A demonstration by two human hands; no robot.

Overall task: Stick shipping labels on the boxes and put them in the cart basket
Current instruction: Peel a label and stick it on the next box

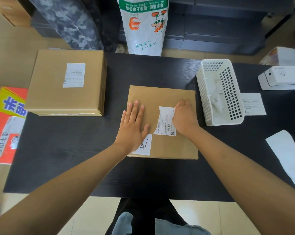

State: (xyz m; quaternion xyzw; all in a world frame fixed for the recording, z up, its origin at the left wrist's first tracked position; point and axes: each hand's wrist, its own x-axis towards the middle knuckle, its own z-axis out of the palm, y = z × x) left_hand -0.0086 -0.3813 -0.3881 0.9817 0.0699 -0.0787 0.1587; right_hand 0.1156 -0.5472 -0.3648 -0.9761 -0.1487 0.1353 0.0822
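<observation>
Centrally, the left hand (132,126) is lying flat with its fingers straight and spread, pressing on the top of a flat brown cardboard box (162,122), while the right hand (184,117) is curling its fingers round the right edge of a printed shipping label (165,122) that is lying on that same box top. The label's left edge is looking torn or lifted, and whether its whole face is stuck down is not clear. A smaller white sticker with handwriting (144,147) is sitting on the box near its front left corner, partly under the left wrist. The box is resting on the black worktop (75,150), in front of the person. Just to its right, a white perforated plastic basket (219,92) is standing on the worktop with scraps of white paper inside. Beyond the basket, a loose printed label (253,104) is lying flat, and a white label printer (282,78) is sitting near the right edge. To the left, a larger cardboard box (67,82), already carrying a white label (74,75), is overhanging the worktop's far left corner.
</observation>
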